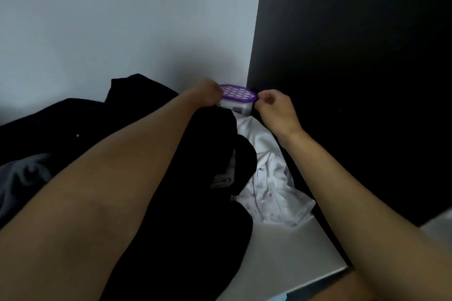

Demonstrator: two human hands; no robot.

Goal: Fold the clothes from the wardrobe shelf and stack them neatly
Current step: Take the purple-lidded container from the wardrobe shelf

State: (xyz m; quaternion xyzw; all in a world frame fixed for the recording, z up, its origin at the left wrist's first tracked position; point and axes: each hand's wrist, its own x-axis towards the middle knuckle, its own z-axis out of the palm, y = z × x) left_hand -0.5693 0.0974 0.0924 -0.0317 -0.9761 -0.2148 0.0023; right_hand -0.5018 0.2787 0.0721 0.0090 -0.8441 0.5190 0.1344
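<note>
Both of the person's bare arms reach deep into the wardrobe, towards the far right corner of the shelf (pixel 293 252). The left grip (pixel 208 94) sits on the far top edge of the black heap (pixel 208 203). Its fingers are tucked out of sight, so I cannot tell whether it has cloth in it. The right grip (pixel 274 107) hovers above the far end of the white garment (pixel 269 178), its fingers curled in on themselves with nothing visible between them, just beside the purple-lidded tub (pixel 236 98). The step looks like pulling the next piece out. To do that well I'd take one garment only, by its far edge, and lift it up and towards the near side. It should stay clear of the tub, so the tub does not tip, and it should not drag the rest along. By my count there is one black heap, though I cannot tell how many pieces are in it. There is also one white garment to its right against the dark side panel (pixel 354 80), one grey garment (pixel 22 178) at the far left, and one tub. Nothing is folded yet.
</note>
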